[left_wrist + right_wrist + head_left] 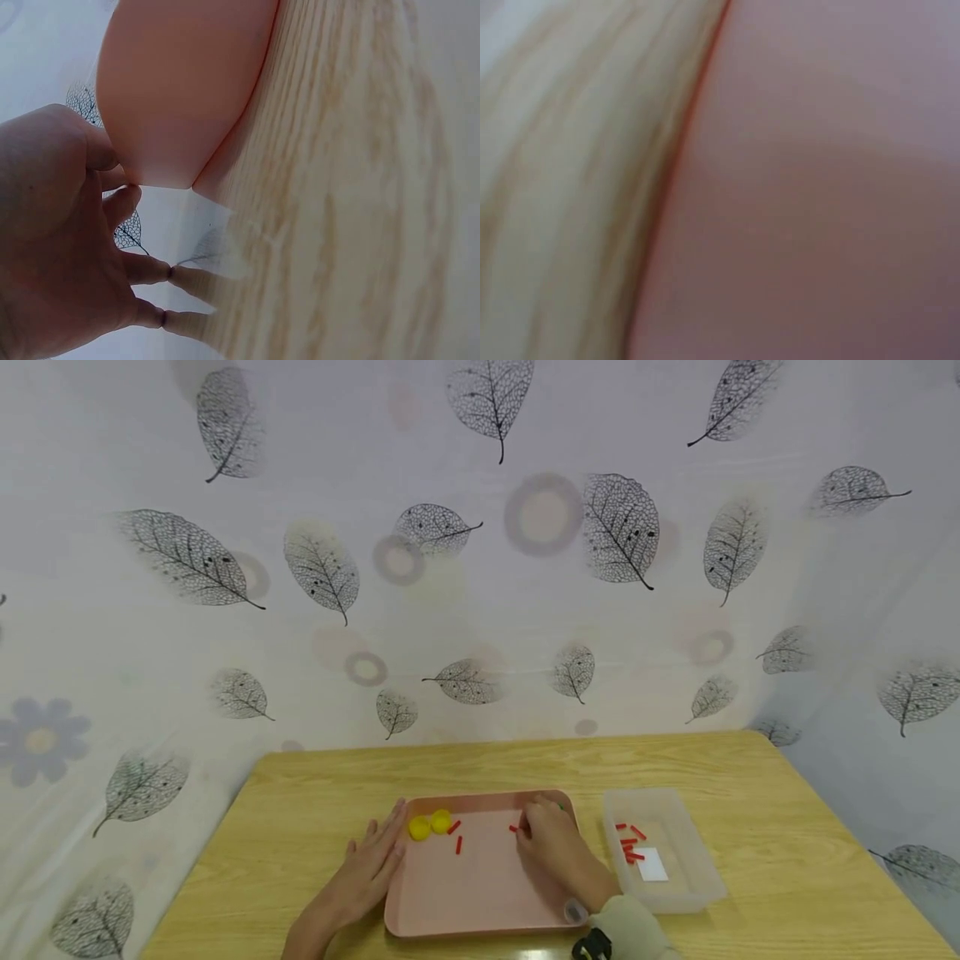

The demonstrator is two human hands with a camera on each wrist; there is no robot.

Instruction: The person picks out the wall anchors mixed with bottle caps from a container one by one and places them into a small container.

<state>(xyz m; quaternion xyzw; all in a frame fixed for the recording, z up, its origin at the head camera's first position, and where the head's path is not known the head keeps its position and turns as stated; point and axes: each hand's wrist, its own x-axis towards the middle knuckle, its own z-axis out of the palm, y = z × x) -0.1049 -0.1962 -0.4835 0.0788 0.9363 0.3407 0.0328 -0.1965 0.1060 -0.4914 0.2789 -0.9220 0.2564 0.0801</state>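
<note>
A pink tray (480, 885) lies on the wooden table. My left hand (363, 870) rests along its left side with fingers extended; in the left wrist view the hand (67, 240) touches the tray's edge (187, 97). Over the tray's far right part, my right hand (555, 843) has curled fingers pinching a small red stick (513, 828), its end poking out left. Two yellow round pieces (430, 825) sit in the far left corner beside two red sticks (457, 837). A bit of green (561, 807) shows behind the right hand, mostly hidden. The right wrist view is blurred, showing only tray (802, 225) and table.
Right of the tray stands a translucent plastic box (693, 860) with several red sticks (630, 852) and a white square (652, 864) inside. A small clear round item (575, 911) is at the tray's near right corner. Leaf-patterned cloth (480, 610) hangs behind the table (315, 802).
</note>
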